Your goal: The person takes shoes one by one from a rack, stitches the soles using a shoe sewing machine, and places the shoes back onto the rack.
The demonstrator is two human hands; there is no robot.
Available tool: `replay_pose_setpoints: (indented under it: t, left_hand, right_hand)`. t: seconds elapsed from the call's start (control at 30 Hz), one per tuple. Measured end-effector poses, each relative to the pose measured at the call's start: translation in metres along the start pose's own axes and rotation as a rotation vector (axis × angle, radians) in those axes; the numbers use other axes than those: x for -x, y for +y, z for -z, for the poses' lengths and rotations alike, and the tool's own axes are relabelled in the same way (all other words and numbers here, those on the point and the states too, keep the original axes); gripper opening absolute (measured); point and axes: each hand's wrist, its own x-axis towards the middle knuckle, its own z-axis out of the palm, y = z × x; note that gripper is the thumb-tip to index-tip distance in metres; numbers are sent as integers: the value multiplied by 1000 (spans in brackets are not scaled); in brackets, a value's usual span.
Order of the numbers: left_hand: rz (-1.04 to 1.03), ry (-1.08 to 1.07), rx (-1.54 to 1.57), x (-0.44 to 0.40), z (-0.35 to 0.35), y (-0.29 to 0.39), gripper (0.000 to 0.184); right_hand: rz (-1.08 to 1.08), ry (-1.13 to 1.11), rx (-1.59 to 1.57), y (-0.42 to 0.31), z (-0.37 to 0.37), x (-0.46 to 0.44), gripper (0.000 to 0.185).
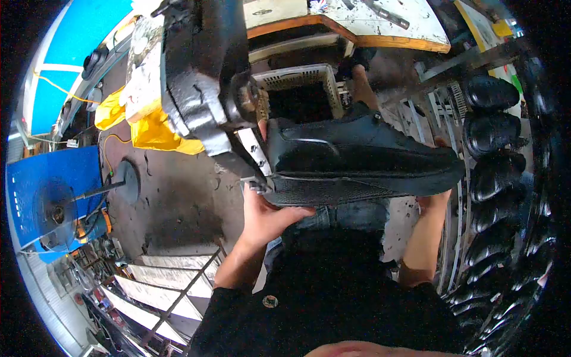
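Note:
A large black shoe [357, 149] lies sideways across the middle of the head view, its sole edge toward my body. My left hand [267, 211] grips its left end, thumb stretched along the underside and the other fingers mostly hidden behind the shoe. At the right end my right hand [437, 193] holds the shoe, most of its fingers out of sight. A dark machine arm [205, 101] comes down from the top, and its narrow lower tip [256, 178] meets the left end of the shoe beside my left hand.
Racks of black shoes [496, 172] line the right side. Beyond the shoe stand a pale plastic basket [330, 89] and a white-topped table [404, 30]. A standing fan [56, 211], a yellow bag [148, 131] and white shelves [169, 291] are at the left. Another person's arm [363, 86] shows past the basket.

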Motion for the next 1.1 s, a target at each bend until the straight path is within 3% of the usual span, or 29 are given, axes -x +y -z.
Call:
replay_pose_setpoints:
  t: [0.1,0.13,0.2,0.3,0.4,0.47,0.6,0.73,1.03,1.07,1.1]
  left_hand:
    - [73,28,-97,2,16,-20,142]
    - [-92,-10,24,0,18,-25,104]
    - [-261,-50,148,0,20,-30,70]
    - [-237,50,9,3,26,-38,78]
    - [-166,104,333,7,39,-56,109]
    - [-184,184,353,3,40,-59,114]
    - [-150,160,400,8,64,-59,125]
    - [-247,151,433,8,72,-46,124]
    - [-164,219,423,18,115,-60,123]
    - [-197,221,387,19,122,-69,100]
    - [-203,222,380,19,124,-71,90]
  right_hand:
    - [165,-31,186,-15,-16,-7,57]
    - [179,-63,225,-20,-21,-10,57]
    - [198,-96,263,-28,-26,-11,56]
    - [171,-85,204,-42,-34,-13,66]
    - [225,-186,345,-62,-60,-13,81]
    - [163,-241,299,-67,-70,-15,91]
    - [71,-327,224,-59,-93,-14,89]
    - [62,-558,115,-40,-102,-18,86]
    - [9,-590,101,-23,-131,-9,82]
    - [-4,-631,117,-23,-132,-11,81]
    - [-4,-630,118,-24,-135,-10,81]
